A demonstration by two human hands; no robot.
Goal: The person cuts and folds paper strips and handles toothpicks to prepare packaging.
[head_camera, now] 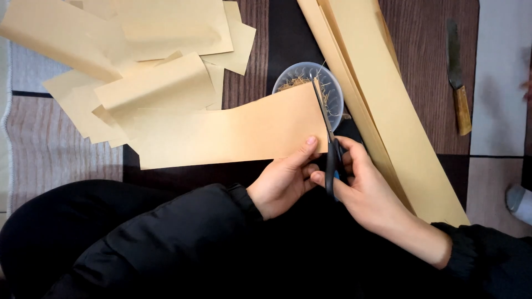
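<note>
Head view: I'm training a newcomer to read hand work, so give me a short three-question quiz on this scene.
1. True or false: the right hand works the black-handled scissors along the end of the long tan paper strip.
2. What lies directly under the scissor blades? A) the clear round plastic bowl of thin shreds B) the wooden-handled knife C) the loose pile of tan paper sheets
3. Which hand pinches the strip's end beside the blades?

Key: 1 true; 2 A; 3 the left hand, thumb on top of the paper.
</note>
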